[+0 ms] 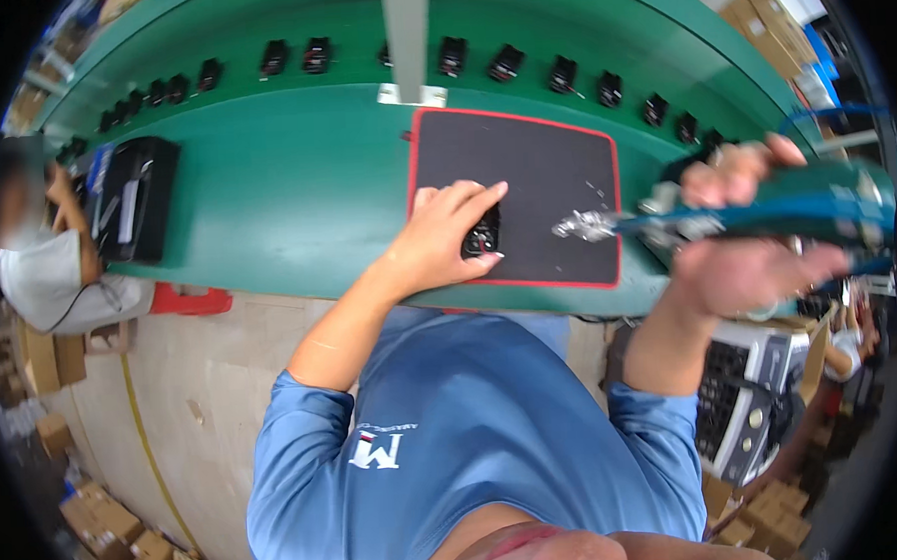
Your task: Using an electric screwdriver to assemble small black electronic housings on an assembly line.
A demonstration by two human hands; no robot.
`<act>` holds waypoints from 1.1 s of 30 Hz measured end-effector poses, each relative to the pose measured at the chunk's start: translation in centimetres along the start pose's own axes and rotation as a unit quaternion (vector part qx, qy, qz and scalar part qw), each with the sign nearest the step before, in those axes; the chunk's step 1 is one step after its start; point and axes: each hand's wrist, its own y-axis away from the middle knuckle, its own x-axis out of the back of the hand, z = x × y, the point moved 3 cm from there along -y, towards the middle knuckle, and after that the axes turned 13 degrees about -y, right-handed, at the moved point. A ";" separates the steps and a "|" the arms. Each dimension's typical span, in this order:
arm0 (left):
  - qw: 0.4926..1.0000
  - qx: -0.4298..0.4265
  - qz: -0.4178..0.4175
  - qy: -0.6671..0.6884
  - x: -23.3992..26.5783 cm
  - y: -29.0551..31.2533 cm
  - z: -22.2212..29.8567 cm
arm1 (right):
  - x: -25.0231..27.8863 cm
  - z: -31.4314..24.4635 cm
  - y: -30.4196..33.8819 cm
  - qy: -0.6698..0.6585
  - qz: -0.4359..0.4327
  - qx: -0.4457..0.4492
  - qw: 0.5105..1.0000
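On the dark mat (pixel 523 152) with a red border, my left hand (pixel 441 230) holds a small black device (pixel 482 236), its fingers over the far end and its thumb at the near side. The palm covers part of the device. To the right of it lies a heap of small shiny silver pieces (pixel 586 226), perhaps screws. My right hand (pixel 738 267) is raised at the mat's right side, smeared by motion. A blue-green elongated tool (pixel 816 204) crosses in front of it and hides the palm; whether the fingers grip it is unclear.
Several similar black devices (pixel 506 62) line the back of the green bench (pixel 285 207). A grey post (pixel 408 42) rises behind the mat. At left stand a black case (pixel 143 198) and a seated person (pixel 48 267). Cartons (pixel 104 525) and a black-and-white unit (pixel 744 397) occupy the floor.
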 end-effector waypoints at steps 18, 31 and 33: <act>0.802 0.396 -0.105 -0.435 20.9 -0.6 -38.4 | 5.7 1.5 4.6 0.226 0.107 -0.009 0.968; 0.957 0.172 0.010 -0.232 19.8 -1.5 -29.3 | 5.4 0.3 4.7 0.227 0.119 -0.016 0.966; 0.969 0.135 0.053 -0.203 19.6 -1.4 -24.0 | 5.4 0.3 5.0 0.201 0.121 0.007 0.972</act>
